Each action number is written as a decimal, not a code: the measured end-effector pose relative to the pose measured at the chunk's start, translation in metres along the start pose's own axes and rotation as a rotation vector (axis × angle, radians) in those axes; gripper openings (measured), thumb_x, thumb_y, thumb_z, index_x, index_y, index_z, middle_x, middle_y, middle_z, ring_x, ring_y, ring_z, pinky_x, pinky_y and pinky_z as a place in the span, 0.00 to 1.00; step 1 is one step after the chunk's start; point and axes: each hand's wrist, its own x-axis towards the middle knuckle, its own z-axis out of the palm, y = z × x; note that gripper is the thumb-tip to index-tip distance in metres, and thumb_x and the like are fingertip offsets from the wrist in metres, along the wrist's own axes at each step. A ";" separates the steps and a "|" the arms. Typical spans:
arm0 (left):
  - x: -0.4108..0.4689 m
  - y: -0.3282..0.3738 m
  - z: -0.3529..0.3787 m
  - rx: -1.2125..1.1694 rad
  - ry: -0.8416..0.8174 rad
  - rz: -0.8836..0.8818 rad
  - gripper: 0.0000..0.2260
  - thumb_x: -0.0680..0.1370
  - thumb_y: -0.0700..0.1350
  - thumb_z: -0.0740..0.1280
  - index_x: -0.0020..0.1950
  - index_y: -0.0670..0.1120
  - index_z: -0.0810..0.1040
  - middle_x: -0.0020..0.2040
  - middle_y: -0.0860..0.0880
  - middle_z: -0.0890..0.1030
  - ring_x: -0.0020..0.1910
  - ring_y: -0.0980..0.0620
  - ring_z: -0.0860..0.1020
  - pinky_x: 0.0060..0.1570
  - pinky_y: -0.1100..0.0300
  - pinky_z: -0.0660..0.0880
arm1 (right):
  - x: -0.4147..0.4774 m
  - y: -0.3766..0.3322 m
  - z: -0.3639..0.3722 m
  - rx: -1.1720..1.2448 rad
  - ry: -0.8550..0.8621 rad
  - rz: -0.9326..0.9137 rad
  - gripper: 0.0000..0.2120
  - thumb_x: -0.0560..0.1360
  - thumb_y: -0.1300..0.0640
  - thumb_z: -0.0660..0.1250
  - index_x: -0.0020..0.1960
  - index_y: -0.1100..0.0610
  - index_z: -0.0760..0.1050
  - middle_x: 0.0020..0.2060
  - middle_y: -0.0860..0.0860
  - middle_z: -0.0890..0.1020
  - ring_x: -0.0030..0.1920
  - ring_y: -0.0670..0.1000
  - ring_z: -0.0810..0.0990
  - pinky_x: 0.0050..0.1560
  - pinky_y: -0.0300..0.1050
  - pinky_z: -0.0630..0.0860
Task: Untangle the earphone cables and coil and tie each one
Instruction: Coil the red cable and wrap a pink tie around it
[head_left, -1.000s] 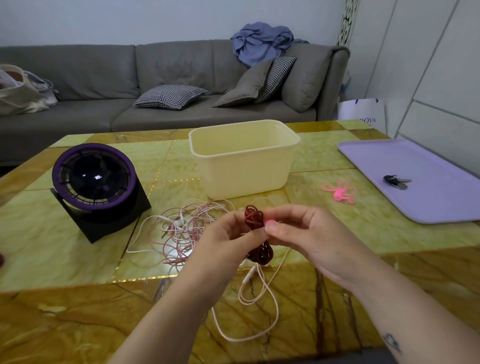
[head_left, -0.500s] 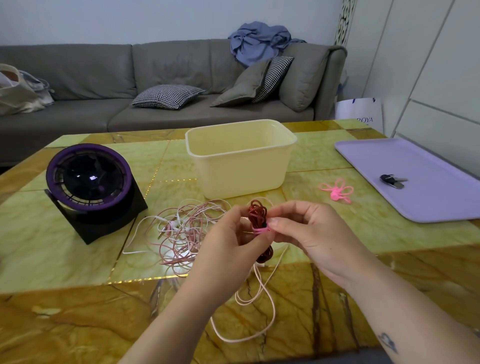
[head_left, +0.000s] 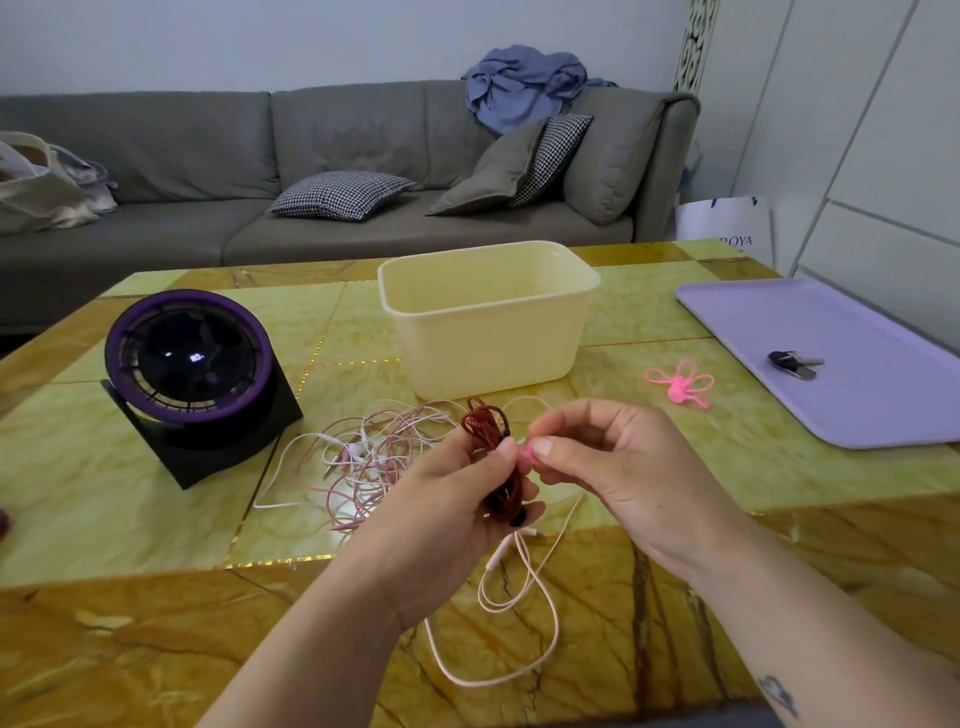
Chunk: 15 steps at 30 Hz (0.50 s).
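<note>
Head view: left hand (head_left: 457, 499) grips red coil (head_left: 485, 423) steady; right fingers (head_left: 545, 447) pinch pink tie (head_left: 529, 453) against it, likely for wrapping.

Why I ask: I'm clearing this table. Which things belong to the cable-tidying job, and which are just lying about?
In the job: dark red braided earphone cable, bunched in the left hand; small pink tie, pinched by the right hand; tangled pink and white earphone cables; spare pink ties.
Lying about: purple-rimmed black fan; cream plastic tub, untouched; keys on the lilac tray.
</note>
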 end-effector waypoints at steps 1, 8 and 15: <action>0.001 0.000 0.002 0.001 0.025 -0.001 0.06 0.74 0.40 0.64 0.48 0.38 0.76 0.37 0.45 0.76 0.33 0.54 0.76 0.41 0.56 0.79 | 0.000 0.000 0.001 -0.017 0.001 -0.004 0.07 0.70 0.68 0.70 0.40 0.58 0.81 0.36 0.52 0.84 0.38 0.47 0.82 0.42 0.38 0.78; 0.008 0.005 0.002 -0.270 0.192 0.046 0.07 0.79 0.36 0.59 0.43 0.36 0.73 0.39 0.42 0.74 0.32 0.51 0.73 0.31 0.62 0.75 | -0.003 -0.001 0.003 0.028 0.002 -0.006 0.07 0.70 0.69 0.70 0.42 0.58 0.81 0.33 0.51 0.84 0.35 0.46 0.82 0.39 0.36 0.78; 0.002 0.006 0.001 -0.142 -0.007 0.024 0.10 0.71 0.40 0.64 0.49 0.38 0.78 0.38 0.44 0.76 0.31 0.51 0.74 0.36 0.59 0.75 | -0.001 0.001 -0.001 0.088 -0.002 0.023 0.08 0.70 0.70 0.69 0.43 0.59 0.81 0.34 0.52 0.83 0.36 0.47 0.82 0.39 0.37 0.78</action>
